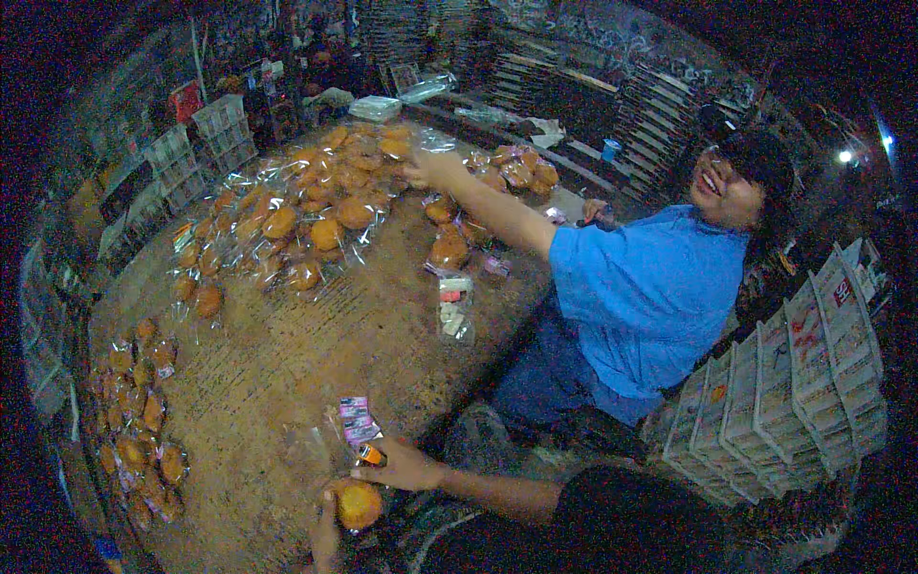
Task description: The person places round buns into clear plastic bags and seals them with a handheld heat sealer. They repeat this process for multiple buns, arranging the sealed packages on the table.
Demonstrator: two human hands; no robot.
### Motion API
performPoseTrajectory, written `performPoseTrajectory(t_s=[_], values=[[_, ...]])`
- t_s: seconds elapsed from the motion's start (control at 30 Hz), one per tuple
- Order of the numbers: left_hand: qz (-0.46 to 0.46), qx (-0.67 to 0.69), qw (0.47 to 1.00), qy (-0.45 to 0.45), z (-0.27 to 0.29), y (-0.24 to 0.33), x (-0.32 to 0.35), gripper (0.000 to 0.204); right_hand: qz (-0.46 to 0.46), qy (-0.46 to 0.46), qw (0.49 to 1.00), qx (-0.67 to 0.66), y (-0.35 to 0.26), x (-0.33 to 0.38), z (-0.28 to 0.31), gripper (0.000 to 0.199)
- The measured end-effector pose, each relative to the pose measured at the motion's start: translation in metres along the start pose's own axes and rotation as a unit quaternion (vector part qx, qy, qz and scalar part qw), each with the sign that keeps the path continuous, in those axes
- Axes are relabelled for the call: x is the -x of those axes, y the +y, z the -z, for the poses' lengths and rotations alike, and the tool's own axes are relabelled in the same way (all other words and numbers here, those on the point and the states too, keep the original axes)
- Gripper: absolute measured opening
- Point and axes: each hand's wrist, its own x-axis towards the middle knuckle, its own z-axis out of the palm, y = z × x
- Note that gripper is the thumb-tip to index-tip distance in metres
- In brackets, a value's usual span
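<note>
At the near edge of the table, a round golden-brown bun (359, 505) lies in front of me, apparently in clear wrap. My left hand (326, 534) grips it along its left side; part of that hand is cut off by the lower edge. Just above the bun, my right hand (409, 466) is closed around a small orange-and-black tool (373, 455), whose exact kind is too blurred to tell. Beyond its tip lie several pink-and-purple printed labels (356, 421), and clear plastic (311, 445) rests beside them.
A co-worker in a blue shirt (650, 287) reaches across the table (258, 383) to a large heap of wrapped buns (325, 234). More wrapped buns (139, 430) lie at the left edge. Stacked pale crates (775, 383) stand at right. A clear packet (455, 306) lies mid-table.
</note>
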Motion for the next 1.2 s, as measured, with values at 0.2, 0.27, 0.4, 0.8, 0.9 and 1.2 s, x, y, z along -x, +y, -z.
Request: performPoseTrajectory(t_s=[0.2,0.27,0.4,0.8,0.9,1.2], values=[[-0.007,-0.038,0.985,0.166,-0.018,0.006,0.001,0.038,-0.006,0.035,0.995,0.093,-0.015,0.0,0.013,0.037],[-0.108,-0.001,0.989,0.098,-0.028,0.009,0.0,0.039,0.001,0.077,0.987,0.139,-0.021,0.003,0.016,0.036],[-0.132,0.101,0.984,0.067,-0.039,0.023,0.0,0.04,0.011,0.059,0.994,0.092,-0.025,0.007,0.016,0.034],[-0.07,0.222,0.971,0.046,-0.034,0.034,0.007,0.039,-0.011,0.014,0.999,-0.039,-0.018,0.015,0.006,0.018],[-0.152,0.029,0.983,0.104,-0.034,0.027,0.013,0.039,0.031,-0.008,0.998,-0.051,-0.022,0.019,0.013,0.017],[0.025,-0.174,0.979,0.102,-0.023,0.014,-0.002,0.036,0.204,0.005,0.979,-0.023,-0.046,0.017,0.018,0.019]])
